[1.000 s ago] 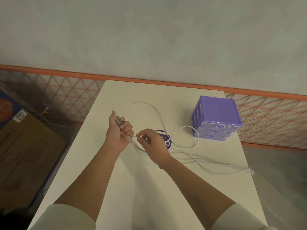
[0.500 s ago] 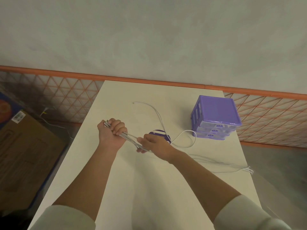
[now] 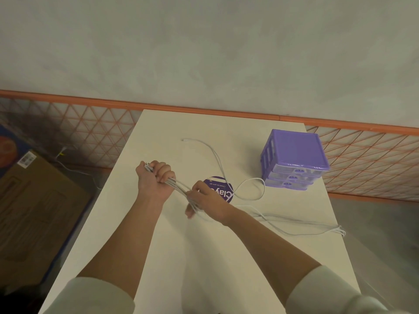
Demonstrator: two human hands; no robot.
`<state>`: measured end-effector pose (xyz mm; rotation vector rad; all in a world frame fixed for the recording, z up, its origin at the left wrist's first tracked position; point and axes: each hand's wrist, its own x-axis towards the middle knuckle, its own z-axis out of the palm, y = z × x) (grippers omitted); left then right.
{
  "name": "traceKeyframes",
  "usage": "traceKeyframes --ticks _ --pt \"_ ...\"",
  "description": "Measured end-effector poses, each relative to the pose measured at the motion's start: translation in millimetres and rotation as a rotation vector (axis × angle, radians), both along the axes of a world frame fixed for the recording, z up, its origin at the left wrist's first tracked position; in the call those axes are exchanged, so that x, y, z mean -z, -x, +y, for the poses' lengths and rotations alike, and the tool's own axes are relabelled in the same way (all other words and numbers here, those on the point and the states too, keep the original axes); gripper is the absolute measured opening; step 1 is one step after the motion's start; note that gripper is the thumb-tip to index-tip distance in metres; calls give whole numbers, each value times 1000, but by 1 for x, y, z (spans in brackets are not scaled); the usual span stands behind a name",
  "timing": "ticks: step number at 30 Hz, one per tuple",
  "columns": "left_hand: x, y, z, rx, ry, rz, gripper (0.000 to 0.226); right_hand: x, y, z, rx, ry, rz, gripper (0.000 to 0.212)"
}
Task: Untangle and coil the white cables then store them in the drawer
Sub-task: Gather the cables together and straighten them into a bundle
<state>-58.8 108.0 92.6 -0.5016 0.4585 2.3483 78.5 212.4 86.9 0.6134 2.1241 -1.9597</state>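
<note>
Several white cables (image 3: pixel 249 196) are gathered into a bundle that runs between both hands above the middle of the table (image 3: pixel 204 257). The left hand (image 3: pixel 155 179) makes a fist round the bundle, with the plug ends poking out above the thumb side, toward the left edge. The right hand (image 3: pixel 207 200) curls its fingers round the same strands just beside it, nearer the table's centre; the thumb points down toward the near edge. From the right hand the cables trail across the top to the right edge, where their looped ends lie at the brink. One strand makes an open loop in front of the drawers (image 3: pixel 294 159), and another snakes toward the far edge, its small plug lying free there. The purple drawers stand near the far right corner, three clear fronts all closed. A round purple label (image 3: pixel 223 191) lies flat between the right hand and the loop, partly covered by the hand. Pale sleeves show at the near edge.
</note>
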Motion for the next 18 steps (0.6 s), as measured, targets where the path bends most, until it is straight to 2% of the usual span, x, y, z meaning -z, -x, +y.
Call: traceKeyframes --ticks 2,5,7,9,11,14,15,18 --pt "0 0 -1 -5 28 3 48 0 -1 -1 8 -55 -17 26" --pt "2 -3 -7 -8 59 38 27 -2 -1 6 -46 -413 8 31" --pt "5 -5 -11 -2 68 45 28 -6 -1 10 -127 -668 37 35" --pt "5 -5 -14 9 106 37 36 -8 -1 14 -155 -811 57 43" --pt "2 -2 -17 11 124 25 38 -8 -1 23 -119 -834 39 51" --pt "-2 5 -25 -19 106 23 28 -13 -7 48 94 -663 12 61" --pt "-3 7 -28 -36 100 23 27 -17 -10 56 142 -674 13 62" --pt "-2 10 -29 -69 98 14 25 -25 -19 72 146 -896 -7 58"
